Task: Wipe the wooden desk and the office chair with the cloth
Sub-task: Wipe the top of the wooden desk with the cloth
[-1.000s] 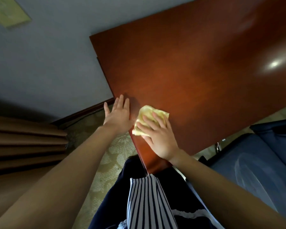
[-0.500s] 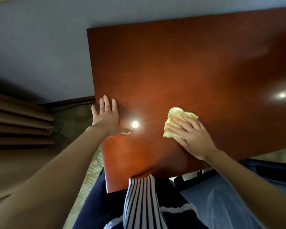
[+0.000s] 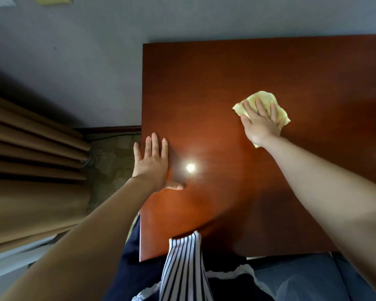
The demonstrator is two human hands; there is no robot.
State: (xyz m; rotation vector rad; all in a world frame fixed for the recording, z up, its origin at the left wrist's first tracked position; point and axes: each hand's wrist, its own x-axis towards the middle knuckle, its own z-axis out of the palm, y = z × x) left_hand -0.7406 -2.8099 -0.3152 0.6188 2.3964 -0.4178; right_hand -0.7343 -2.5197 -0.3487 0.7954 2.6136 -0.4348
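Note:
The reddish-brown wooden desk (image 3: pixel 258 68) fills the middle and right of the head view, its top glossy with a bright light spot. A crumpled yellow cloth (image 3: pixel 278 105) lies on the desk's middle. My right hand (image 3: pixel 259 122) presses flat on the cloth with straight, spread fingers. At the desk's left edge my left hand (image 3: pixel 151 161) rests flat, fingers straight, thumb out to the right. The blue office chair (image 3: pixel 302 276) shows at the bottom right, partly hidden by my right arm.
A grey wall (image 3: pixel 85 51) runs behind the desk. Brown curtains (image 3: pixel 30 159) hang at the left beside a strip of patterned carpet (image 3: pixel 111 161). My striped and dark clothing sits against the desk's near edge.
My right hand has slid the cloth away from the near left corner toward the desk's middle and farther from me. My left hand has stayed flat at the left edge.

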